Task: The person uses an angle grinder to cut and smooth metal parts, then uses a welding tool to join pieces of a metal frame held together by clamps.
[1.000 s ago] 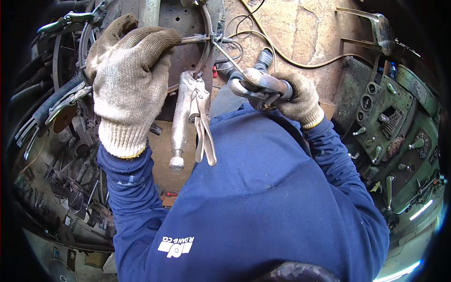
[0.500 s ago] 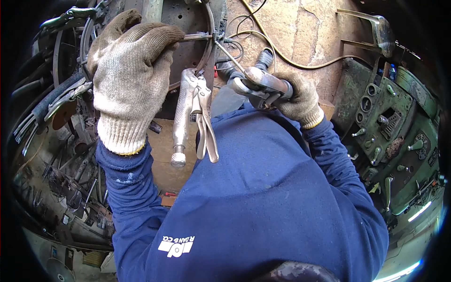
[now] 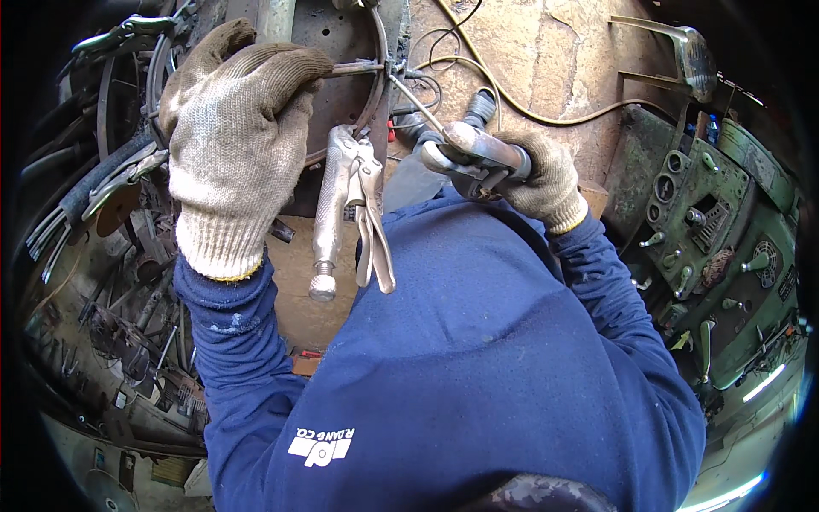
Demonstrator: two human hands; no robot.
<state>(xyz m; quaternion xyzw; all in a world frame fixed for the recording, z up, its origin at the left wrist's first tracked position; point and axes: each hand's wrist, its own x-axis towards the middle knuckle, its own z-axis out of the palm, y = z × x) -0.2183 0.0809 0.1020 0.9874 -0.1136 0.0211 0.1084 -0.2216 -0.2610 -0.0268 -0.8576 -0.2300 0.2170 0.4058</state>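
My left hand, in a knitted work glove, is closed on a thin metal rod that points right to the edge of a curved metal band. Silver locking pliers hang from the band beside my left wrist, handles downward. My gloved right hand is closed around a silver plier-like tool. From its jaws a slender stick slants up-left, its tip at or very near the band beside the rod's end. The fingers of my right hand are partly hidden behind the tool.
Cables run across the brown floor at the top. A green machine with levers and dials stands at right. More clamps, bars and scrap metal crowd the left. A metal bracket-like piece is at upper right.
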